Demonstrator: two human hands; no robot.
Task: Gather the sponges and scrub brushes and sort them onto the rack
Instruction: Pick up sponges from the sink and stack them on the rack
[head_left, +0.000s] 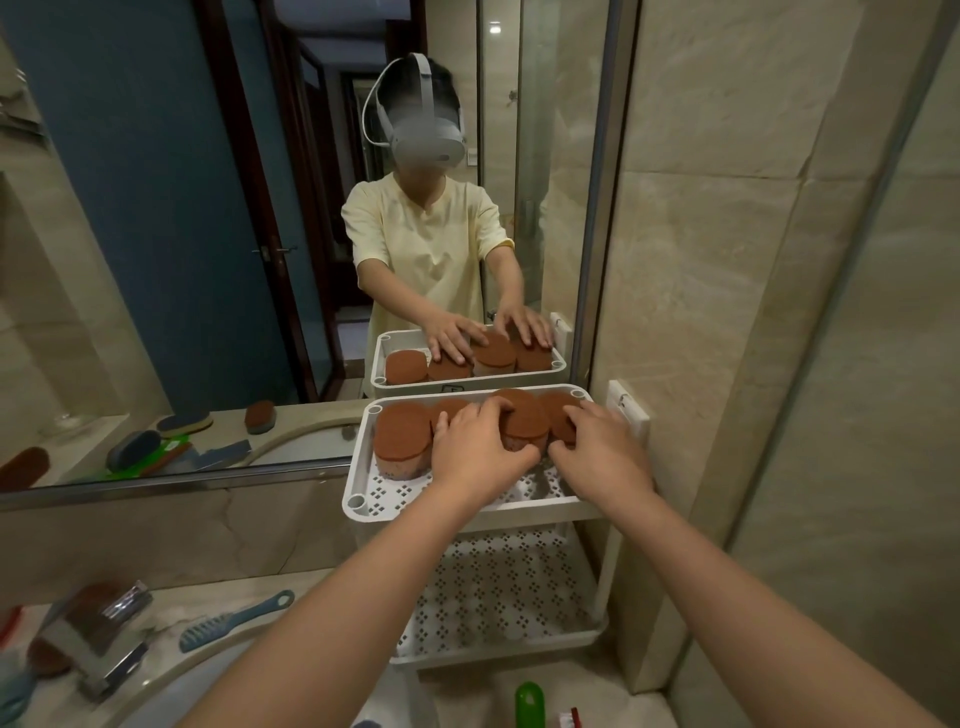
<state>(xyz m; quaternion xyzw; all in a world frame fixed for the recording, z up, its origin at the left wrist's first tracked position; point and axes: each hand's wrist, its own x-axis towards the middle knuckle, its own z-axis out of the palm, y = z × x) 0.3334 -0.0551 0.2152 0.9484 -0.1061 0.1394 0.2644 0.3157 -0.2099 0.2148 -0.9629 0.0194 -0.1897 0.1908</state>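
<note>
Sponges (402, 434) lined up in the rack, brushes not yet sorted.
Four brown-topped sponges are set in a row on the top tier (358, 501) of the white rack. The left hand (475, 452) and right hand (605, 452) are laid on the row, fingers nearly flat and pressing, nothing gripped. A blue brush (234, 621) and a green brush (529, 704) are left on the tabletop (171, 608). The sponge part is judged nearly done.
</note>
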